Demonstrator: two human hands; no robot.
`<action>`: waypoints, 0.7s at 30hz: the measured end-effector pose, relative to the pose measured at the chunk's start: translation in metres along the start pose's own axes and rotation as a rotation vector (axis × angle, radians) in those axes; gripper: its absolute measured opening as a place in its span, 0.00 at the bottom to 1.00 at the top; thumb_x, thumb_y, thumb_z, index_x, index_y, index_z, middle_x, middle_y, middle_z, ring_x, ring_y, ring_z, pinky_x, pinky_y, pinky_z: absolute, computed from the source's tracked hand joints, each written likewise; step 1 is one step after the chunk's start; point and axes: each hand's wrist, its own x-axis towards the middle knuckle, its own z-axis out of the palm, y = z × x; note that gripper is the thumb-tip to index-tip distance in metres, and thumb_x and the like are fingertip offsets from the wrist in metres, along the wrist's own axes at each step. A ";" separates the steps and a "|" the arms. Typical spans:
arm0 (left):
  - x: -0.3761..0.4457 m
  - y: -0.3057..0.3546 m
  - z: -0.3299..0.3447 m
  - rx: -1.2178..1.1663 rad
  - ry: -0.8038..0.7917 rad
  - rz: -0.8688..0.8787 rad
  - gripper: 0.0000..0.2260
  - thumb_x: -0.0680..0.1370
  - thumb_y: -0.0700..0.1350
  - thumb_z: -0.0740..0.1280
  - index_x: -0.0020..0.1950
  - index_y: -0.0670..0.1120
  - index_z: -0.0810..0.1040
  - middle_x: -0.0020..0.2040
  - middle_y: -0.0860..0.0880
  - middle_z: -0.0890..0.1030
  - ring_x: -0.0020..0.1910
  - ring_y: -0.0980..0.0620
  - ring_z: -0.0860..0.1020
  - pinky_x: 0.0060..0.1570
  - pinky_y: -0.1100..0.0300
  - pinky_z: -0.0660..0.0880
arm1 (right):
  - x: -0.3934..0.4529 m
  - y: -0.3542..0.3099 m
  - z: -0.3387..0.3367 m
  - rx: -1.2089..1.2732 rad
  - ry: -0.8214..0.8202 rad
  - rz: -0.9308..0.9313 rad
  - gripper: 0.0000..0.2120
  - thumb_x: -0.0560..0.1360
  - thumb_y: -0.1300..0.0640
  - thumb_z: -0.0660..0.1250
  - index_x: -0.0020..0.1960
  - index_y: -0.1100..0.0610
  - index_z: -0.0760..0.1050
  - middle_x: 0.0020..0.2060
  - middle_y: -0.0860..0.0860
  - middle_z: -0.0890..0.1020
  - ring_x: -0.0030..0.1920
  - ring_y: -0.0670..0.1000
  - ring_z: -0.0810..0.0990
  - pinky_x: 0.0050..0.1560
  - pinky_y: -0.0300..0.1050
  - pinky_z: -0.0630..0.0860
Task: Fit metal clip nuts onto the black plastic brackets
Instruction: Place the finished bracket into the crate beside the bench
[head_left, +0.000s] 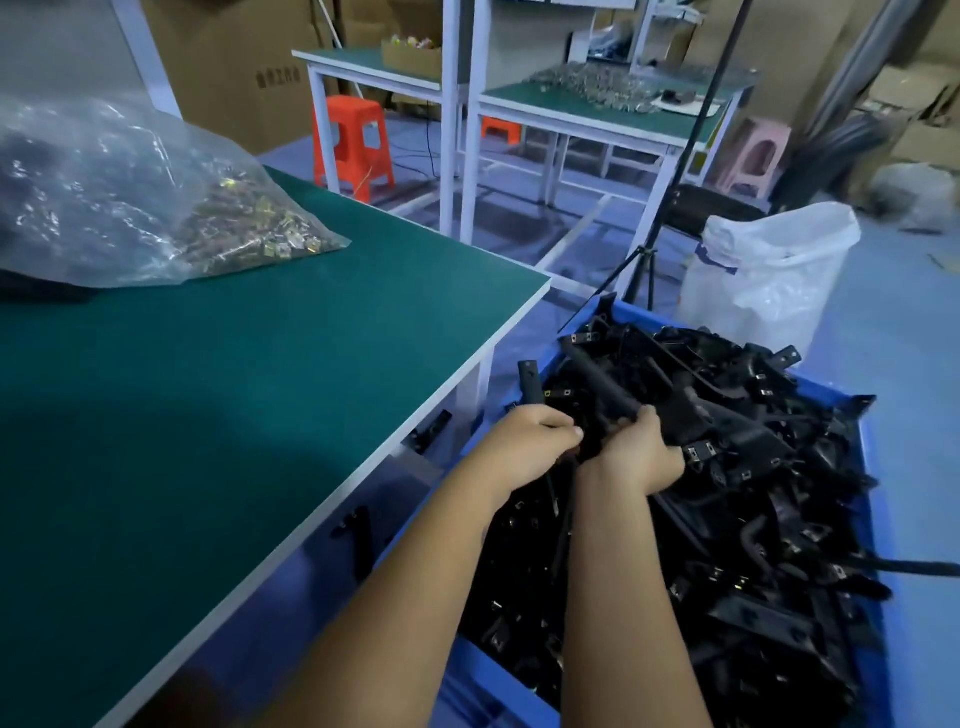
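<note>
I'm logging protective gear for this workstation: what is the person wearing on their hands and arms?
Nothing shows: the left hand and right hand are bare, with no gloves, rings or watch visible. Both forearms are uncovered up to the frame edge; no sleeves show.

- Black plastic brackets (737, 467): long, angular pieces heaped in a tangled pile, many already carrying small metal clips on their tabs.
- Clip nuts (249, 228): small brassy-silver pieces massed in a clear bag lying on its side.
</note>
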 end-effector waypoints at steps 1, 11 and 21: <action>0.001 -0.002 -0.001 -0.009 -0.010 0.002 0.05 0.81 0.47 0.64 0.55 0.53 0.77 0.55 0.52 0.82 0.55 0.53 0.79 0.49 0.63 0.74 | 0.005 0.001 0.002 0.065 0.048 0.022 0.05 0.79 0.63 0.64 0.55 0.59 0.71 0.40 0.56 0.78 0.34 0.50 0.75 0.36 0.41 0.74; -0.015 -0.006 -0.026 -0.037 0.016 -0.055 0.05 0.83 0.49 0.60 0.50 0.55 0.75 0.48 0.55 0.82 0.53 0.52 0.78 0.49 0.59 0.72 | 0.001 0.023 0.010 -0.130 -0.014 0.196 0.10 0.78 0.63 0.65 0.58 0.62 0.70 0.54 0.60 0.81 0.54 0.54 0.82 0.33 0.38 0.71; -0.032 0.005 -0.048 0.004 0.137 0.170 0.08 0.83 0.43 0.60 0.56 0.48 0.78 0.52 0.48 0.83 0.49 0.52 0.78 0.44 0.60 0.72 | -0.056 0.022 0.041 -0.010 -0.155 -0.083 0.10 0.77 0.68 0.57 0.52 0.62 0.76 0.37 0.52 0.77 0.31 0.47 0.72 0.32 0.38 0.70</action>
